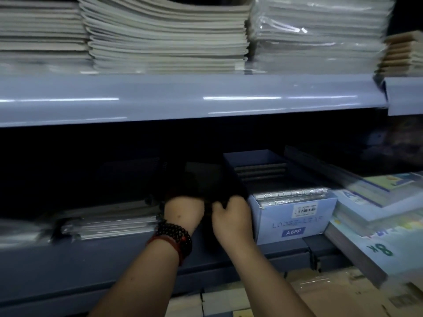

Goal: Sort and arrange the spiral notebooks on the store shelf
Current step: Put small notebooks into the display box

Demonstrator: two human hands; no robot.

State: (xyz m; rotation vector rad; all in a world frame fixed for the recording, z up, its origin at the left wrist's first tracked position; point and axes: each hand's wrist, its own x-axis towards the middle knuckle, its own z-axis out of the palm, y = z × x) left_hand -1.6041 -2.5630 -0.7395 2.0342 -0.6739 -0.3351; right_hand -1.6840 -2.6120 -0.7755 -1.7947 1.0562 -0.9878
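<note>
Plastic-wrapped notebooks (109, 221) lie in a flat pile at the left of the dim lower shelf (68, 271). Just right of them is the left grip (184, 213), with beaded bracelets (176, 236) on its wrist. Its fingers vanish into shadow against a stack of black notebooks (203, 179), so I cannot tell whether it is grasping the stack.

The black notebooks sit mid-shelf, running from the two grips toward the dark far back. What may be coil binding shows faintly along their left side. The right grip (231, 217) meets the stack's near right corner, with thumb and fingers curled over the near edge, grasping it.

Immediately right stands a pale blue carton (295, 221) printed LOOSE-LEAF A6PP, with wrapped coil-bound notebooks (290, 195) inside. The stack's right side appears to run just beside it. Farther right lie pale pads (377, 248) marked 8K.

The step in hand looks like squaring the black stack and seating it in the gap between the flat pile and the carton. To do it well, both grips should hold the near edge evenly and keep the coils on one side. The stack should slide straight back so it neither rides onto the left pile nor nudges the carton. Darkness hides the far end, so the back stop is best found by touch.
</note>
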